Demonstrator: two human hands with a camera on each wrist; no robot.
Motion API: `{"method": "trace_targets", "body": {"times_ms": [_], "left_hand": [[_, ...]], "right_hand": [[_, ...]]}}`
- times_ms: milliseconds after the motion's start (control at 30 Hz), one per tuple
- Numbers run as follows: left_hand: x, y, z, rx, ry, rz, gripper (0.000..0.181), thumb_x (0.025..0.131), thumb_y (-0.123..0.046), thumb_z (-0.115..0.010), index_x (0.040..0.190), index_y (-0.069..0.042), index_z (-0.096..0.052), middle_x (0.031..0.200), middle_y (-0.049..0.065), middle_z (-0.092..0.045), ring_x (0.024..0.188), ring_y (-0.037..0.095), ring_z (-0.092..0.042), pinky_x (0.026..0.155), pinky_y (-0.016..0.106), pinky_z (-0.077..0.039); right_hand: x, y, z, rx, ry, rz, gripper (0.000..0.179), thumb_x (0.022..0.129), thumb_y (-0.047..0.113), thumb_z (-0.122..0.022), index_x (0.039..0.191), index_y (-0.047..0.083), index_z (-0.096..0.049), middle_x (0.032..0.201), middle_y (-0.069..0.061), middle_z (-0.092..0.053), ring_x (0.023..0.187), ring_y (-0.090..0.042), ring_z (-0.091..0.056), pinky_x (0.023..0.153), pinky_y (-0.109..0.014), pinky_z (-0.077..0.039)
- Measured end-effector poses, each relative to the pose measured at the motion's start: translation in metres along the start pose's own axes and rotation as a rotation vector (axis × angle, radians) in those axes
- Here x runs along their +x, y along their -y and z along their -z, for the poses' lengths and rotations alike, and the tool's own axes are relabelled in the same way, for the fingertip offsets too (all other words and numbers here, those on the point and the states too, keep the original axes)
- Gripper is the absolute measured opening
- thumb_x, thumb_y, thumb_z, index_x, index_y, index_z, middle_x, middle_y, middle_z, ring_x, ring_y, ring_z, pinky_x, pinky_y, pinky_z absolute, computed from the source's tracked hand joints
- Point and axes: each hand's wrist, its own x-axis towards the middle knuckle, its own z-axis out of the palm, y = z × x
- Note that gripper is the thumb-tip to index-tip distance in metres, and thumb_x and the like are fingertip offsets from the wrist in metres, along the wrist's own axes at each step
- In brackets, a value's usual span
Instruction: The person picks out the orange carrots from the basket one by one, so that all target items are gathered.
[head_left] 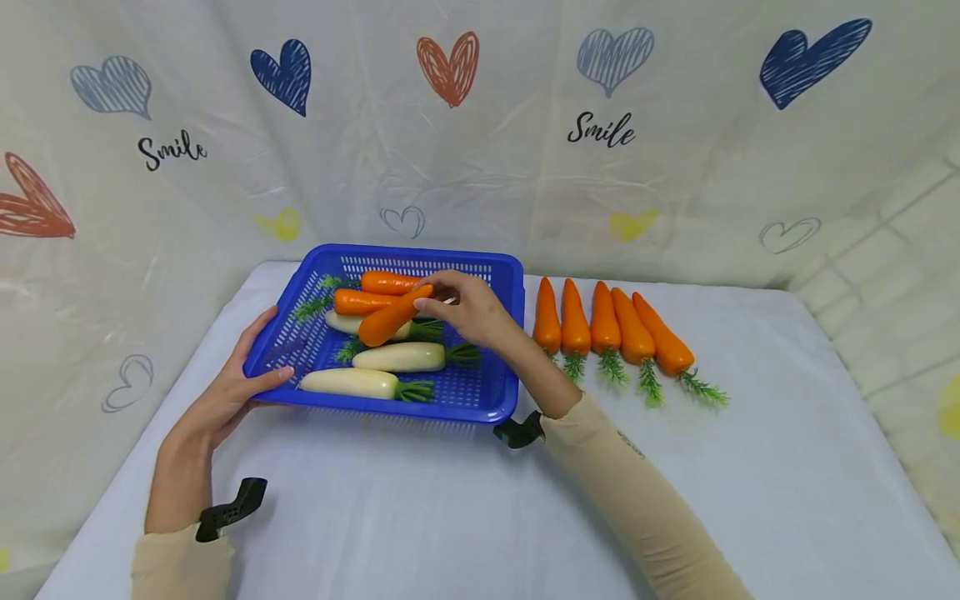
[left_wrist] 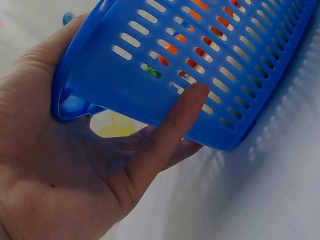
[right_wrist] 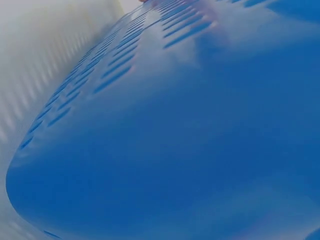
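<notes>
A blue perforated basket stands on the white-covered table. My left hand grips its left side, thumb over the rim; the left wrist view also shows this hand around the basket's end wall. Inside the basket my right hand pinches an orange carrot near its narrow tip, the thick end pointing to the lower left. Under and behind it lie two more carrots with green tops. White radishes lie toward the front. Blue basket wall fills the right wrist view, where the right hand's grip is hidden.
Several carrots lie in a row right of the basket, tips to the back and green tops to the front. A white sheet with printed hearts hangs behind the table. Each wrist wears a black camera mount.
</notes>
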Motion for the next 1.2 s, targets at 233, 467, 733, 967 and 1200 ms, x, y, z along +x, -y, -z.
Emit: {"method": "trace_targets", "body": {"times_ms": [233, 467, 733, 967, 1200], "left_hand": [[0.001, 0.0, -0.001, -0.004, -0.003, 0.008, 0.09, 0.103, -0.026, -0.062, 0.159, -0.061, 0.0, 0.172, 0.021, 0.001, 0.145, 0.044, -0.027, 0.086, 0.018, -0.055], [0.001, 0.0, -0.002, -0.005, -0.006, 0.009, 0.09, 0.103, -0.027, -0.062, 0.159, -0.062, 0.0, 0.172, 0.021, 0.001, 0.145, 0.045, -0.026, 0.086, 0.019, -0.056], [0.002, 0.0, -0.002, -0.003, -0.01, 0.014, 0.09, 0.103, -0.027, -0.062, 0.158, -0.062, 0.0, 0.173, 0.02, 0.003, 0.147, 0.047, -0.024, 0.085, 0.018, -0.055], [0.001, 0.0, -0.001, -0.008, -0.007, 0.022, 0.09, 0.103, -0.027, -0.062, 0.158, -0.063, 0.0, 0.173, 0.02, 0.004, 0.147, 0.047, -0.022, 0.085, 0.018, -0.056], [0.001, -0.001, -0.001, -0.008, -0.003, 0.017, 0.09, 0.103, -0.027, -0.061, 0.159, -0.062, 0.0, 0.172, 0.021, 0.003, 0.145, 0.044, -0.026, 0.086, 0.019, -0.056]], "right_hand": [[-0.004, 0.001, 0.003, 0.158, -0.028, -0.029, 0.027, 0.102, 0.022, -0.067, 0.125, 0.007, -0.069, 0.119, -0.014, -0.073, 0.108, -0.033, -0.074, 0.093, -0.048, -0.061], [-0.008, -0.001, 0.01, 0.319, -0.108, 0.056, 0.026, 0.103, 0.017, -0.066, 0.124, 0.002, -0.067, 0.117, -0.02, -0.073, 0.104, -0.037, -0.076, 0.084, -0.04, -0.064], [-0.013, -0.003, 0.025, 0.39, -0.293, 0.215, 0.03, 0.102, 0.009, -0.065, 0.131, 0.0, -0.063, 0.117, -0.023, -0.071, 0.1, -0.023, -0.074, 0.083, -0.039, -0.064], [-0.018, -0.004, 0.037, 0.435, -0.368, 0.254, 0.033, 0.102, 0.004, -0.064, 0.134, -0.001, -0.06, 0.115, -0.029, -0.071, 0.09, -0.015, -0.075, 0.078, -0.036, -0.065], [-0.021, -0.006, 0.051, 0.448, -0.409, 0.278, 0.035, 0.101, 0.002, -0.065, 0.136, 0.0, -0.06, 0.109, -0.022, -0.075, 0.089, -0.015, -0.075, 0.08, -0.044, -0.064]]}}
